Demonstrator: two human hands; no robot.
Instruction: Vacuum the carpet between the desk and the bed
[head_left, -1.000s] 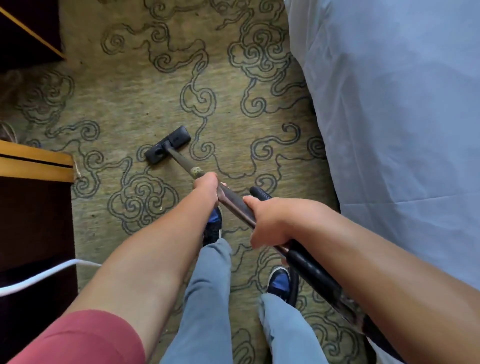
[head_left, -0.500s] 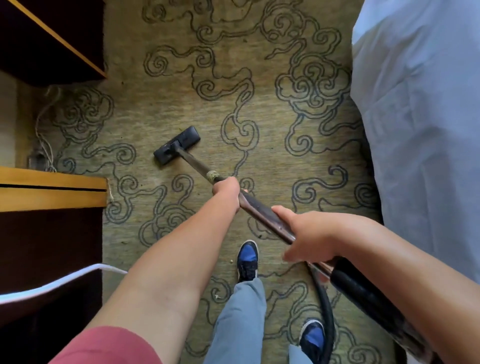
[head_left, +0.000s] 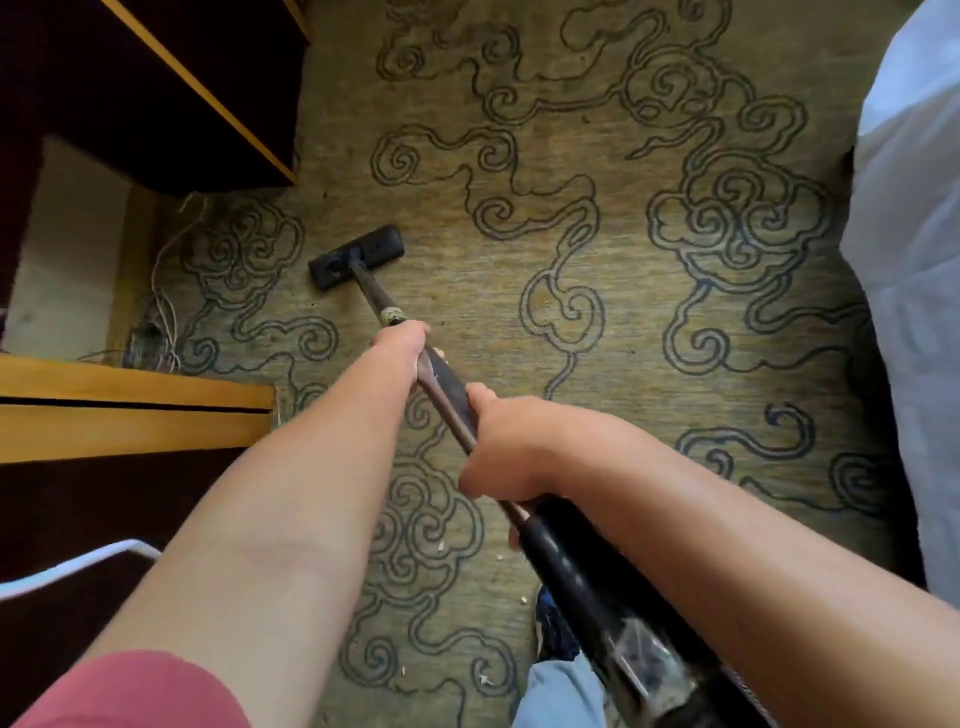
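An olive carpet (head_left: 613, 322) with dark swirl patterns fills the floor between the dark desk (head_left: 135, 415) with yellow edging at the left and the white bed (head_left: 914, 270) at the right. The black vacuum head (head_left: 357, 256) lies flat on the carpet near the desk gap. Its metal wand (head_left: 445, 387) runs back toward me. My left hand (head_left: 399, 347) grips the wand further down, close to a taped joint. My right hand (head_left: 506, 449) grips the wand higher up, just above the thick black hose handle (head_left: 587, 587).
Thin white wires (head_left: 166, 291) lie tangled on the floor in the gap beside the desk. A white cable (head_left: 78, 564) crosses the dark desk front at lower left. Small crumbs (head_left: 522, 600) dot the carpet near my foot. A second dark cabinet (head_left: 156, 88) stands at upper left.
The view has shifted left and forward, so the bed sits further right. The vacuum head has moved forward along the carpet toward the desk gap. Both hands keep their grip.
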